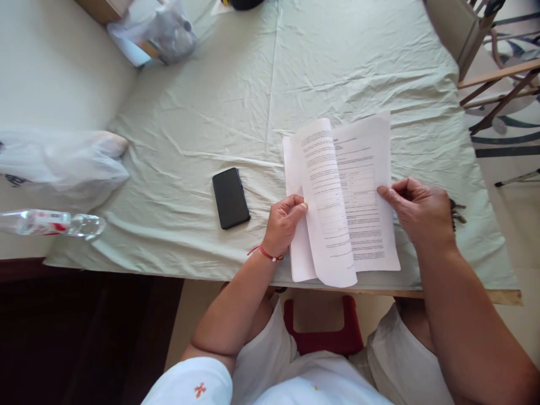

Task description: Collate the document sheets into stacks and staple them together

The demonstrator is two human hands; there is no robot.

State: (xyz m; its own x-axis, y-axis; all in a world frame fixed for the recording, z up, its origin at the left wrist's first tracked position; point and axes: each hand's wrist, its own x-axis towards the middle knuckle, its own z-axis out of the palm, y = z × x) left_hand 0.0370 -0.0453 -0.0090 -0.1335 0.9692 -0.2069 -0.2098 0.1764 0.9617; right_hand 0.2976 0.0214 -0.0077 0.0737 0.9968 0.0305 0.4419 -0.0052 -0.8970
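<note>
A stack of printed paper sheets (367, 225) lies near the front edge of the table. My left hand (283, 224) pinches the edge of a sheet (323, 191) that curls over to the left, with printed text showing on it. At the right edge of the stack, my right hand (417, 209) is closed with thumb and forefinger on the paper. The page between my hands shows lines of text and a table form. A black smartphone (231, 198) lies flat to the left of my left hand.
A bunch of keys (458, 212) sits just beyond my right hand. On the left are a plastic bottle (50, 223) and a white plastic bag (63, 166). Another bag (171, 36) stands at the back left. A chair (447, 28) is at the right, on a green tablecloth's (236, 112) far side.
</note>
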